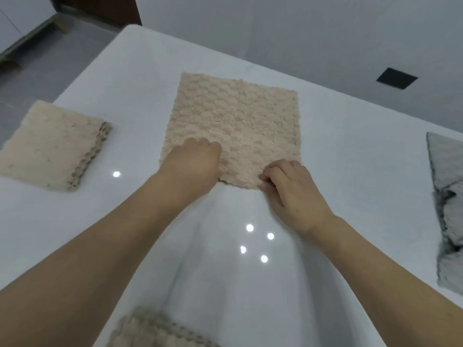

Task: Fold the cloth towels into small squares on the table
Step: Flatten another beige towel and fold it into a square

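White table [338, 151] fills the view, with a beige towel [235, 126] spread flat at its middle. A folded cream towel [52, 144] lies well to the left, a crumpled grey towel [448, 209] at the right edge. The left hand [198, 161] curls its fingers over the beige towel's near left edge; the right hand [290, 186] pinches its near right corner.

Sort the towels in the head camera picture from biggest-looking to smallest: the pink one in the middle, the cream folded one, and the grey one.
1. Pink towel, spread flat, largest.
2. Cream folded towel.
3. Grey towel, but the picture's edge cuts it off, so its place is unsure.
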`<state>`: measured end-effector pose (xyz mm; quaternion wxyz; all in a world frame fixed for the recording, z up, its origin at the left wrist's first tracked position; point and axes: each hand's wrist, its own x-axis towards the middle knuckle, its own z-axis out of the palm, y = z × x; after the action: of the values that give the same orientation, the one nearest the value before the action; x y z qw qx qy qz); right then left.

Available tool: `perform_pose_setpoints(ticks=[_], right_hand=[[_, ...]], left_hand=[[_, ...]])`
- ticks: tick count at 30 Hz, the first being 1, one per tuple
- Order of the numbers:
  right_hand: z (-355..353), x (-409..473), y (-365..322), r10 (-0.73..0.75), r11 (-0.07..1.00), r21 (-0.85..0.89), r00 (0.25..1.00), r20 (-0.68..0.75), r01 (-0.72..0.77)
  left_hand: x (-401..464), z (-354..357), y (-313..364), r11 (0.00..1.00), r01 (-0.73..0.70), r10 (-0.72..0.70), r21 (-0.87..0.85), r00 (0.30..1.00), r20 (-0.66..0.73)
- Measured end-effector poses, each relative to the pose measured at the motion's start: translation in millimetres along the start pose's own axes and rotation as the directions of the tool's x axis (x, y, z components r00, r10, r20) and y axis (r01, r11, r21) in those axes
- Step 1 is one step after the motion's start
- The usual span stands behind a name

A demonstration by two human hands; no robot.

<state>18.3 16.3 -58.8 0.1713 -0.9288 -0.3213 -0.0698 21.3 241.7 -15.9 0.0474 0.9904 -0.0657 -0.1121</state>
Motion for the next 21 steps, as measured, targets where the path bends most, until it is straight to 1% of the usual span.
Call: perform_pose_setpoints(ticks=[1, 3, 5, 6, 7, 8, 9, 11, 12, 13, 14, 15, 16, 18, 19, 21], right_hand=[[-2.9, -3.0, 1.7, 0.025, 0.999, 0.021, 0.999, -0.024, -0.025], [-14.6, -15.4, 3.5, 0.179, 0.975, 0.145, 0.982, -0.053, -0.17], [-28.8, -32.2, 9.0, 0.344, 0.901, 0.289, 0.939, -0.023, -0.323], [-37.2, -41.9, 12.5, 0.379, 0.884, 0.305, 0.925, -0.026, -0.354], [-44.7, -52.1, 18.8, 0.381, 0.89, 0.29, 0.924, -0.045, -0.353], [-53.1, -61.9, 26.7, 0.373, 0.894, 0.286, 0.927, -0.047, -0.345], [-62.2, -71.6, 34.9, 0.371, 0.886, 0.304, 0.929, -0.011, -0.35], [-78.1, -92.5, 49.2, 0.368, 0.843, 0.354, 0.914, 0.168, -0.404], [-83.1, -103.6, 56.2, 0.36, 0.842, 0.322, 0.896, 0.26, -0.432], [-86.3, -114.4, 63.5, 0.36, 0.86, 0.254, 0.88, 0.31, -0.442], [-87.3, -124.8, 70.9, 0.367, 0.873, 0.207, 0.875, 0.317, -0.441], [-87.6, -134.4, 77.1, 0.377, 0.866, 0.223, 0.878, 0.295, -0.447], [-88.9, -143.6, 81.1, 0.399, 0.823, 0.314, 0.875, 0.276, -0.474], [-93.9, -163.9, 81.7, 0.456, 0.652, 0.54, 0.844, 0.281, -0.532], [-97.2, -176.0, 79.5, 0.478, 0.591, 0.603, 0.835, 0.274, -0.536], [-106.9, -203.5, 71.5, 0.509, 0.554, 0.653, 0.831, 0.224, -0.516]], left_hand=[[-0.6, -2.1, 5.7, 0.997, 0.034, -0.036, -0.068, 0.999, -0.028], [-2.1, -4.3, 22.2, 0.991, 0.043, -0.056, -0.126, 0.993, -0.103], [-6.1, -5.3, 44.1, 0.988, -0.003, -0.027, -0.157, 0.982, -0.185], [-9.5, -6.4, 56.3, 0.981, -0.038, -0.004, -0.192, 0.978, -0.211], [-13.9, -9.0, 68.7, 0.971, -0.066, 0.016, -0.231, 0.977, -0.212], [-18.2, -11.8, 80.6, 0.959, -0.076, 0.025, -0.273, 0.982, -0.185], [-22.6, -14.3, 92.3, 0.943, -0.08, 0.035, -0.322, 0.989, -0.142], [-31.7, -16.8, 116.2, 0.904, -0.079, 0.075, -0.42, 0.997, -0.026], [-35.1, -14.8, 128.0, 0.89, -0.077, 0.1, -0.45, 0.995, 0.029], [-37.2, -10.1, 139.5, 0.889, -0.077, 0.121, -0.452, 0.99, 0.068], [-38.8, -3.5, 150.5, 0.899, -0.08, 0.13, -0.431, 0.988, 0.087], [-41.1, 3.5, 161.0, 0.912, -0.078, 0.123, -0.402, 0.988, 0.089], [-44.2, 10.4, 170.4, 0.923, -0.07, 0.108, -0.377, 0.991, 0.079], [-59.0, 20.7, 187.7, 0.93, -0.057, 0.081, -0.364, 0.995, 0.051], [-71.1, 23.5, 194.7, 0.926, -0.047, 0.066, -0.373, 0.997, 0.04], [-101.6, 23.2, 206.7, 0.917, -0.029, 0.044, -0.397, 0.999, 0.028]])
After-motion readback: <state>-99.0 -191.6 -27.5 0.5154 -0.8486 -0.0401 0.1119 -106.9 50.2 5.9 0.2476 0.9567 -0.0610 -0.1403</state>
